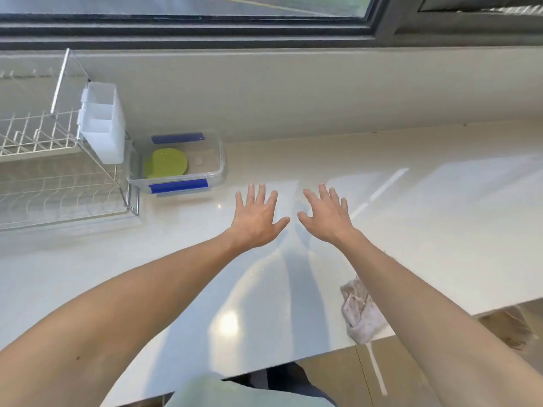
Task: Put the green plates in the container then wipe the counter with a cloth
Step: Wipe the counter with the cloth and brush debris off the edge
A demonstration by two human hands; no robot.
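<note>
Hands, left and right, hover spread and empty over the table. Green plates lie inside the container. The cloth sits at the near edge; a careless reach could knock it off.

Green plates: round, stacked flat inside container. Container: clear plastic, blue clips, lidless, beside dish rack. Cloth: pale, crumpled, well right of rack, at counter edge.
</note>
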